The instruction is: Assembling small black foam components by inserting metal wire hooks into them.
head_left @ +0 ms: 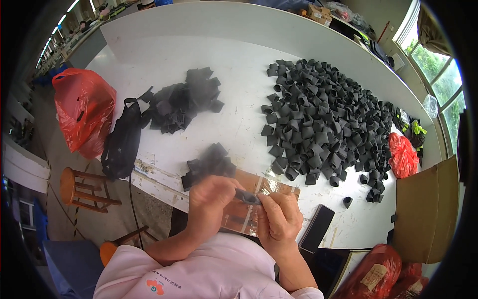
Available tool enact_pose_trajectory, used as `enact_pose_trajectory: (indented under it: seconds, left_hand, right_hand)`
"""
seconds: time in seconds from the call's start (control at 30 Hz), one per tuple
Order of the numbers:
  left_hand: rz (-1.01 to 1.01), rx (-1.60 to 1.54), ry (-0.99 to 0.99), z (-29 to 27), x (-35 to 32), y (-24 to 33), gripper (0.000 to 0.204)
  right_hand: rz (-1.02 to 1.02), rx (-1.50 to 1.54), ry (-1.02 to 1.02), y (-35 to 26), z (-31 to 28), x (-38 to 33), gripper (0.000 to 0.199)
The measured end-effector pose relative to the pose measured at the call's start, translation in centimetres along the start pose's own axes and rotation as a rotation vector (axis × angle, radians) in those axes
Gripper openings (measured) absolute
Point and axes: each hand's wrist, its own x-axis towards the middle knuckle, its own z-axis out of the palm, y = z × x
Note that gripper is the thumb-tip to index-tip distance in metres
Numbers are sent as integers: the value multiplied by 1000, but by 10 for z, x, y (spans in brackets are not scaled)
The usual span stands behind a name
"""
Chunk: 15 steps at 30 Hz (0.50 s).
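A small dark grey fabric piece is stretched between my two hands, close in front of my chest. My left hand grips its left end, with the fingertips partly hidden. At the other end, my right hand pinches it between thumb and fingers. Below the hands lies a brown taped board on the white table. A small pile of flat dark pieces sits just beyond my left hand. Farther back on the left is a larger pile of flat dark pieces.
A wide heap of curled dark loops covers the table's right side. A phone lies by my right forearm, near a cardboard box. On the left are a black bag, a red plastic bag and a wooden stool.
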Motion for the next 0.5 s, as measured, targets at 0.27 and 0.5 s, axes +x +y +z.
enact_pose_trajectory:
  seconds: [0.27, 0.5]
  left_hand:
    - [116, 248, -122, -22, 0, -14, 6]
    - [420, 961, -338, -18, 15, -5, 9]
  right_hand:
    - [-3, 34, 5, 13, 14, -16, 15]
    - [-1, -38, -85, 9, 6, -10, 15]
